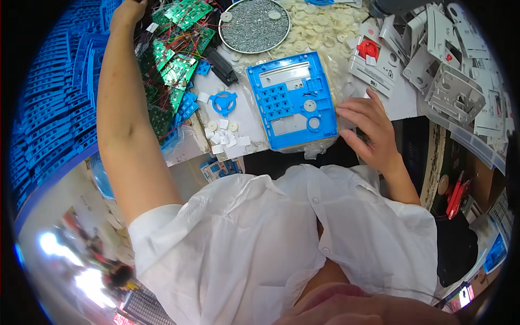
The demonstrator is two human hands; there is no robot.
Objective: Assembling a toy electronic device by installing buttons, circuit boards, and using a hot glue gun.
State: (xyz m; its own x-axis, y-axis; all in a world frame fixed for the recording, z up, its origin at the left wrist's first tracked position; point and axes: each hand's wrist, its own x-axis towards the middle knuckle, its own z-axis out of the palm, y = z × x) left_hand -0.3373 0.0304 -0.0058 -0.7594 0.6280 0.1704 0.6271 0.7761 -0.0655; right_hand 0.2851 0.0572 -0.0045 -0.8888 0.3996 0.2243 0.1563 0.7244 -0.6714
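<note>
A blue plastic casing (pixel 298 116), with a grid of keys and a light strip across its top, lies in front of me on the bench. My right hand (pixel 374 127) is at its right edge, fingers spread, the fingertips at or just beside the rim. My left arm stretches far forward, and my left hand (pixel 128 12) is at the top edge of the view, beside a heap of green circuit boards (pixel 181 70) with red wires. Its fingers are mostly cut off, so what they hold is hidden. A blue three-armed ring (pixel 223 103) lies left of the casing.
Stacked blue plastic parts (pixel 59 103) fill the far left. A round tray (pixel 254 50) of small screws stands behind the casing, with cream discs (pixel 319 27) heaped beside it. White casings (pixel 433 49) crowd the right. Small white pieces (pixel 225 140) lie near the front edge.
</note>
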